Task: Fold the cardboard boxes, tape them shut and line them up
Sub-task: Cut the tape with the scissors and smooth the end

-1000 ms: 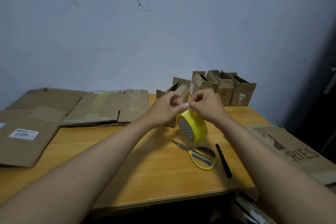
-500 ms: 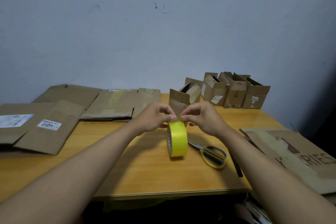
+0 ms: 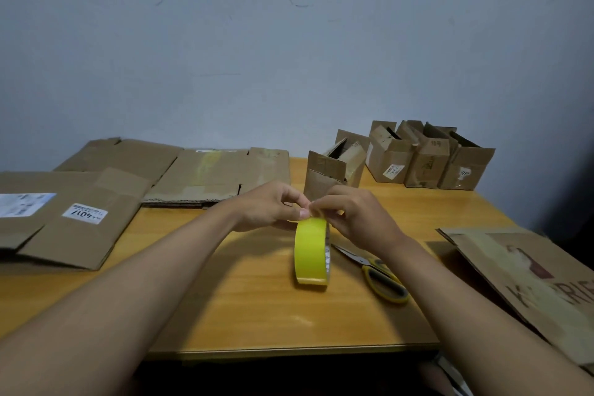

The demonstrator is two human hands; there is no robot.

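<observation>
A yellow tape roll [image 3: 311, 251] stands on edge on the wooden table [image 3: 257, 309]. My left hand [image 3: 273, 207] and my right hand [image 3: 355, 214] meet at the top of the roll, both with curled fingers pinching at its upper rim. Just behind my hands a small folded cardboard box [image 3: 334, 167] stands with its top flaps open. Three more small boxes [image 3: 427, 158] stand in a row at the back right by the wall. Flattened boxes [image 3: 218, 174] lie at the back left and a labelled one [image 3: 74, 219] at the far left.
Yellow-handled scissors [image 3: 376, 273] lie on the table right of the roll, under my right forearm. A large flat cardboard sheet with printed letters [image 3: 527, 280] overhangs the table's right side. The table's front edge runs below my forearms.
The tape roll came down from the air onto the table and now stands upright on its edge. Both hands stayed pinched at its top. The view shifted slightly right.
</observation>
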